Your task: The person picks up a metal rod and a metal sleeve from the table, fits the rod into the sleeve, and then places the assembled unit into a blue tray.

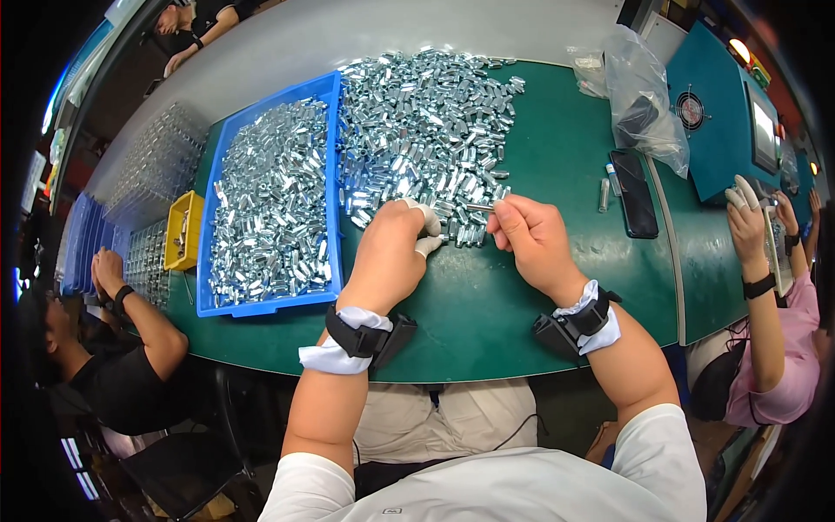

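Shiny metal pieces, short and faceted like long nuts, lie in a big pile (426, 122) on the green table. My left hand (388, 252) is at the pile's near edge, with white finger cots on its thumb and a finger. Those fingers are curled together; what they hold, if anything, is too small to make out. To its right, my right hand (532, 239) is closed in a pinch on a thin metal rod (478, 207), which points left toward the pile. Several metal pieces lie just between and beyond the two hands.
A blue tray (336, 191) full of the same pieces stands left of the pile. Further left are a yellow bin (197, 230) and clear stacked trays (156, 157). On the right lie a phone (635, 196), a plastic bag (648, 113) and a teal machine (718, 96). Co-workers sit either side.
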Demonstrator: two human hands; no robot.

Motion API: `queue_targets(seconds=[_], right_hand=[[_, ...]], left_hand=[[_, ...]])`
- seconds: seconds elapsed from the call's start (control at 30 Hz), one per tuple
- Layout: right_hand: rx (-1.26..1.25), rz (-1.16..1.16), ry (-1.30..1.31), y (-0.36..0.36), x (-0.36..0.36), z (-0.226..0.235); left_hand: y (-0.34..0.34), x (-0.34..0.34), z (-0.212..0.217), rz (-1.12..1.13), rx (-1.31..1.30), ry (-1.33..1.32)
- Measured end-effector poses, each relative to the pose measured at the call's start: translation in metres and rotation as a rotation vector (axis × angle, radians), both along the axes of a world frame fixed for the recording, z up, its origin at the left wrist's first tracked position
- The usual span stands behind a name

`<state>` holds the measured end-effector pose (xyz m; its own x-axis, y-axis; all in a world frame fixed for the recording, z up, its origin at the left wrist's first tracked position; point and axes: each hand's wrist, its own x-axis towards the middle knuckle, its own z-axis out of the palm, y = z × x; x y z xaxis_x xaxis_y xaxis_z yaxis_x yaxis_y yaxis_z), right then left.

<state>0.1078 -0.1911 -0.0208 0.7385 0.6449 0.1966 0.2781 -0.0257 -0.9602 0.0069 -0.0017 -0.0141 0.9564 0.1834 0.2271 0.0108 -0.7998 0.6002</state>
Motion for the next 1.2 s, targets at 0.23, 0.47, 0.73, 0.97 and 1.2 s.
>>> queue_targets(seconds=[0.23, 0.47, 0.73, 0.97, 1.2], right_hand=[[-0.032, 0.037, -0.021, 0.0, 0.0, -0.001], [-0.083, 0.078, -0.105, 0.0, 0.0, 0.004], [-0.103, 0.12, -0.099, 0.0, 0.001, 0.003], [-0.1, 0.195, -0.097, 0.001, -0.005, 0.003], [-0.069, 0.18, -0.08, 0.001, -0.003, 0.003]], left_hand=[[-0.005, -0.004, 0.009, 0.019, -0.614, 0.012], [-0.007, -0.003, 0.005, -0.024, -0.647, -0.091], [-0.005, -0.005, 0.014, -0.088, -0.354, -0.121], [-0.008, -0.005, 0.015, -0.121, -0.871, 0.268], [-0.009, -0.007, 0.014, -0.043, -0.863, 0.06]])
